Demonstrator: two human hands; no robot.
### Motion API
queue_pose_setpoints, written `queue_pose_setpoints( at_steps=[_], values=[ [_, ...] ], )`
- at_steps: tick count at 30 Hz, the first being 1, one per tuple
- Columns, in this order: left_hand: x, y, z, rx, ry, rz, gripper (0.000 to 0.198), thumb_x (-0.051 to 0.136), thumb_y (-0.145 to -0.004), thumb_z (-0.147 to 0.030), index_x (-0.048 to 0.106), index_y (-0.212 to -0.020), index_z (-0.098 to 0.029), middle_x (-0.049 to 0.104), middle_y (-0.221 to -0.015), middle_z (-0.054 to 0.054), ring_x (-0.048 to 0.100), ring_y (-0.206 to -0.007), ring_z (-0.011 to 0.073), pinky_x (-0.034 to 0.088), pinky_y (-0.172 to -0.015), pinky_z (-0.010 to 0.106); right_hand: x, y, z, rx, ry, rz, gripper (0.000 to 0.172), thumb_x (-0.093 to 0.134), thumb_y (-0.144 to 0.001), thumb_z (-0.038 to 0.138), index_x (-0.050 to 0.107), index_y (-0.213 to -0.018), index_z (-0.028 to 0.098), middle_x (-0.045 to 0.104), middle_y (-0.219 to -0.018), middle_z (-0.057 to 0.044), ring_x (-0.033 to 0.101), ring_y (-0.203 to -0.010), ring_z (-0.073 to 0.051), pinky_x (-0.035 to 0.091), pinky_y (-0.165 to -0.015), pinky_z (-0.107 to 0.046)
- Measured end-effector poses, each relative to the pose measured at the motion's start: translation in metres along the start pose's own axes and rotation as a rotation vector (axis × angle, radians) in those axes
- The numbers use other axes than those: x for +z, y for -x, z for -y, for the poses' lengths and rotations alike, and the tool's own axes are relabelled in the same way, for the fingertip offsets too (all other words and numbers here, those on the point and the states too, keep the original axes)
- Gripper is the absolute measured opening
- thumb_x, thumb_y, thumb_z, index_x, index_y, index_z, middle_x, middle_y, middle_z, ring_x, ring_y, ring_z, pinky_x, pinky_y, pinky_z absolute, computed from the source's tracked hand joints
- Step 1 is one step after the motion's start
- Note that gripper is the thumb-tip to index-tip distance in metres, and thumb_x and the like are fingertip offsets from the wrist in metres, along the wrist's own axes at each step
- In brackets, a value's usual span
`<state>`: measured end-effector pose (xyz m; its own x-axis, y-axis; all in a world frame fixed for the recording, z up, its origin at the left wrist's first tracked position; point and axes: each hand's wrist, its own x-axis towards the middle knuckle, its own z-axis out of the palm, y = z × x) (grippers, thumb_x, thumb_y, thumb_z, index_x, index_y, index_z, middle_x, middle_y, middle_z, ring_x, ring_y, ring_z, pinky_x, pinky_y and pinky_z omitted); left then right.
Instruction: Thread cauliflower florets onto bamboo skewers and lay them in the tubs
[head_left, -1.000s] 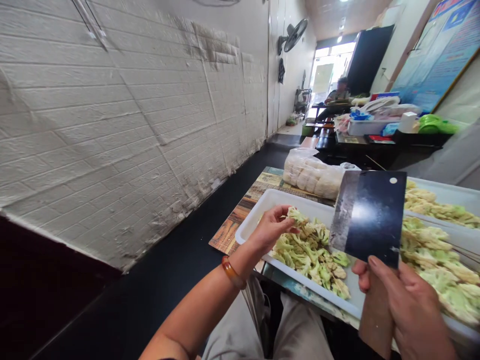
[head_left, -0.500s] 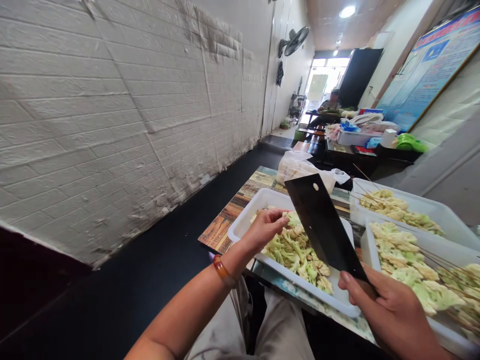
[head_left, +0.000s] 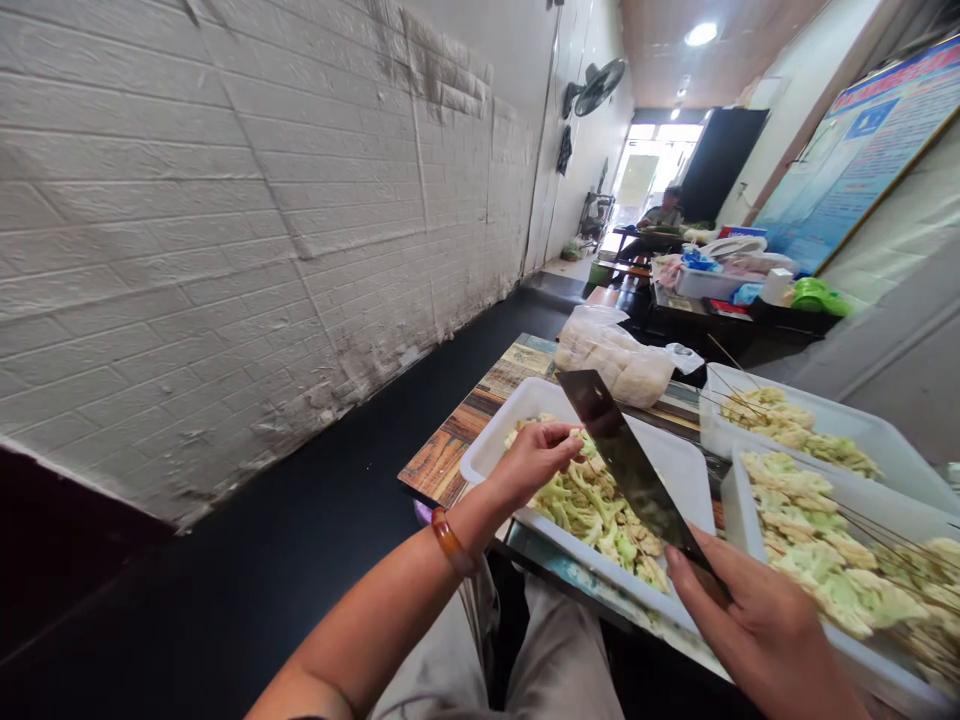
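Observation:
My right hand [head_left: 757, 625] grips the handle of a dark cleaver [head_left: 626, 458], whose blade slants down over a heap of cauliflower florets [head_left: 592, 505] in a white tray [head_left: 682, 462]. My left hand [head_left: 534, 460], with an amber bangle on the wrist, pinches a floret at the left end of the heap, right beside the blade. The tray lies on a patterned table [head_left: 450, 445] in front of my knees.
Two more white trays [head_left: 862, 425] to the right hold cauliflower on thin wooden skewers. A clear bag of pale lumps [head_left: 611, 355] lies behind the near tray. A brick wall runs along the left over a dark floor. A person sits far down the room.
The cleaver came down from upright in front of me and tilted flatter, its blade now low over the florets. My left hand stayed at the heap's left end.

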<state>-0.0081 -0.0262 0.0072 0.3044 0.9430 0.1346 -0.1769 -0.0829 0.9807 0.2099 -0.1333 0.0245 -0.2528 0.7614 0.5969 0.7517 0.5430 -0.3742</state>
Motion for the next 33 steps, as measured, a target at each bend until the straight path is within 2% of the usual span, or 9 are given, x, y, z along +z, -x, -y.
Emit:
queue_pose_setpoints(
  at_steps=[9,12,18,23,27,30,33],
  values=[
    [-0.001,0.001,0.002,0.012,0.039,0.043,0.035,0.069,-0.069,-0.046,0.062,-0.069,-0.012,0.052,-0.059,-0.002,0.039,-0.052,0.0062,0.029,-0.051,0.021,0.009,-0.002,0.001,0.043,-0.058,0.046,0.038,0.060,-0.082,0.032,0.065,-0.120,0.031,0.072,-0.104,-0.003,0.071,-0.086,-0.026,0.057,-0.076,-0.034],
    [0.000,0.001,0.000,-0.009,0.133,0.020,0.037,0.073,-0.064,-0.047,0.065,-0.072,-0.012,0.054,-0.061,-0.001,0.042,-0.054,0.0067,0.031,-0.051,0.021,0.013,-0.002,-0.002,0.013,-0.031,0.020,0.037,0.059,-0.083,0.032,0.065,-0.120,0.027,0.073,-0.102,-0.004,0.071,-0.083,-0.025,0.057,-0.072,-0.032],
    [0.002,0.002,-0.005,-0.051,0.213,-0.023,0.037,0.079,-0.060,-0.037,0.072,-0.086,-0.012,0.059,-0.067,0.001,0.045,-0.058,0.0067,0.030,-0.054,0.021,0.018,0.001,-0.009,0.042,0.028,-0.008,0.033,0.056,-0.086,0.037,0.067,-0.110,0.018,0.074,-0.092,-0.008,0.071,-0.075,-0.025,0.056,-0.065,-0.031],
    [0.000,0.001,-0.003,-0.073,0.260,-0.036,0.037,0.081,-0.056,-0.033,0.073,-0.085,-0.012,0.057,-0.065,0.000,0.041,-0.056,0.0054,0.029,-0.053,0.021,0.017,0.001,-0.008,0.013,0.064,-0.015,0.031,0.054,-0.088,0.035,0.064,-0.114,0.020,0.073,-0.096,-0.007,0.071,-0.077,-0.023,0.054,-0.066,-0.029],
    [-0.001,0.001,-0.001,-0.106,0.278,-0.040,0.041,0.082,-0.057,-0.032,0.073,-0.092,-0.012,0.057,-0.069,0.001,0.042,-0.059,0.0054,0.031,-0.055,0.021,0.017,0.000,-0.007,0.009,0.099,-0.024,0.032,0.051,-0.090,0.032,0.062,-0.119,0.022,0.073,-0.099,-0.006,0.071,-0.081,-0.022,0.052,-0.069,-0.027],
    [-0.001,0.002,-0.002,-0.101,0.284,-0.016,0.047,0.082,-0.058,-0.030,0.072,-0.101,-0.014,0.055,-0.066,-0.001,0.043,-0.059,0.0060,0.034,-0.057,0.021,0.015,0.000,-0.012,0.054,0.094,-0.044,0.031,0.050,-0.090,0.033,0.065,-0.113,0.019,0.073,-0.094,-0.007,0.071,-0.078,-0.021,0.051,-0.069,-0.026],
    [0.000,0.002,-0.003,-0.081,0.300,0.026,0.047,0.082,-0.057,-0.029,0.071,-0.102,-0.015,0.061,-0.074,0.001,0.047,-0.064,0.0080,0.039,-0.062,0.023,0.009,-0.002,-0.017,0.144,0.059,-0.029,0.030,0.054,-0.086,0.039,0.071,-0.095,0.017,0.074,-0.082,-0.007,0.070,-0.067,-0.021,0.052,-0.062,-0.025]
  ],
)
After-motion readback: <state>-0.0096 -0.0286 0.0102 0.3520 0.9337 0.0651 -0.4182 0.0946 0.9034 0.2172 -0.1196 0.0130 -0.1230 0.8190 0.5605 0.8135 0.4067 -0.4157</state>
